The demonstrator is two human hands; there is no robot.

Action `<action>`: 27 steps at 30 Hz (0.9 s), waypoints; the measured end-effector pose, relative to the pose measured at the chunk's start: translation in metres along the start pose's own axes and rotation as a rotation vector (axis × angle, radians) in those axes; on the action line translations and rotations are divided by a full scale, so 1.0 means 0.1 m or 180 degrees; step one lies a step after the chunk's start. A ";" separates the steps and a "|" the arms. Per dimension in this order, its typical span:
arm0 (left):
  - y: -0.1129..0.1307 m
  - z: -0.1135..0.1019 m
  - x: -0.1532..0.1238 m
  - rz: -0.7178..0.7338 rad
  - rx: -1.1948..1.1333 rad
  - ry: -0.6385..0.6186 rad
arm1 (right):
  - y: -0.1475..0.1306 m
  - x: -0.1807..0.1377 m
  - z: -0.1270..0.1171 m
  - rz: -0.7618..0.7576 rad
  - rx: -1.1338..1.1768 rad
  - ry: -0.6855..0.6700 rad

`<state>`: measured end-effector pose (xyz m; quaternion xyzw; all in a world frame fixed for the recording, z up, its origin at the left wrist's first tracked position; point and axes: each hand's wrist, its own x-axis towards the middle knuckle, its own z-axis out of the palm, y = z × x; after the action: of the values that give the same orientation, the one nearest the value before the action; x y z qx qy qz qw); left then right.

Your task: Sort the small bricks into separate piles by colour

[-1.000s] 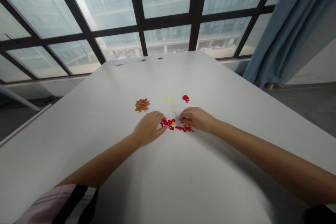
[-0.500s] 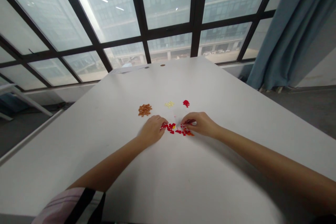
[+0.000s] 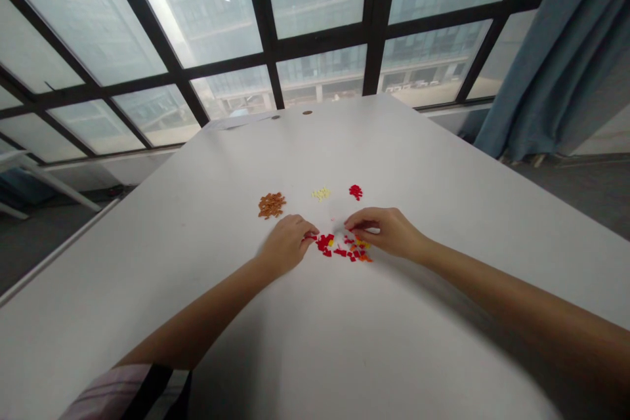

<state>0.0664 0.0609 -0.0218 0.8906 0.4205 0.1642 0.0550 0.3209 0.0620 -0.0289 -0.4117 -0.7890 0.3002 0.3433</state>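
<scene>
My left hand point(image 3: 289, 244) rests on the table with thumb and forefinger pinched on a small red piece point(image 3: 314, 237). Just right of those fingertips lies a loose cluster of flat red pieces point(image 3: 323, 245) with a yellow one among them. My right hand point(image 3: 388, 231) is curled, fingertips together above a second scatter of red, orange and yellow pieces point(image 3: 355, 252). Whatever its fingers hold, if anything, is too small to make out.
Beyond my hands lie a brown pile point(image 3: 272, 205), a pale yellow pile point(image 3: 321, 194) and a red pile point(image 3: 355, 192) of small pieces on the white table point(image 3: 315, 341). Two round dark spots mark its far end. Windows stand behind; a blue curtain point(image 3: 536, 65) hangs right.
The view has shifted slightly. My right hand has moved a little right, uncovering more yellow and orange pieces. The left hand stays beside the red cluster, with fewer red pieces at its fingertips.
</scene>
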 end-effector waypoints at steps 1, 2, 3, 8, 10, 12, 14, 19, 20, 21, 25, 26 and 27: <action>-0.02 -0.01 0.01 0.0028 0.0002 -0.0023 | 0.02 0.02 -0.02 0.0012 0.0028 -0.0006; -0.04 -0.01 0.02 0.0054 0.0005 -0.0041 | 0.04 0.05 -0.05 0.0021 0.0036 0.0006; -0.06 -0.01 0.04 0.0076 0.0008 -0.0053 | 0.06 0.09 -0.08 0.0022 0.0006 0.0055; -0.15 0.01 0.08 0.0153 0.0004 -0.0079 | 0.30 0.36 -0.23 0.0037 -0.0700 0.0783; -0.17 0.01 0.09 0.0176 0.0000 -0.0100 | 0.40 0.46 -0.26 0.0099 -0.0913 0.0934; -0.18 0.02 0.10 0.0236 0.0030 -0.0096 | 0.48 0.54 -0.25 0.0129 -0.1101 0.1005; -0.20 0.04 0.10 0.0337 0.0071 -0.0020 | 0.54 0.58 -0.23 0.0120 -0.1228 0.1025; -0.27 0.11 0.11 0.0541 -0.0009 0.0403 | 0.58 0.58 -0.21 0.0085 -0.1361 0.1078; -0.29 0.13 0.11 0.0575 -0.0057 0.0485 | 0.58 0.58 -0.22 0.0101 -0.1375 0.1106; -0.30 0.15 0.11 0.0598 -0.0100 0.0561 | 0.57 0.58 -0.22 0.0123 -0.1378 0.1128; -0.34 0.18 0.11 0.0528 -0.0211 0.0795 | 0.46 0.58 -0.18 -0.0008 -0.1352 0.1114; -0.34 0.18 0.11 0.0458 -0.0273 0.0825 | 0.41 0.58 -0.14 -0.0143 -0.1353 0.1071; -0.33 0.18 0.11 0.0365 -0.0376 0.0844 | 0.34 0.57 -0.09 -0.0330 -0.1354 0.1020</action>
<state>0.0548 0.0907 -0.0437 0.8789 0.3622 0.3076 0.0418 0.3192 0.1291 -0.0325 -0.4758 -0.7900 0.0408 0.3845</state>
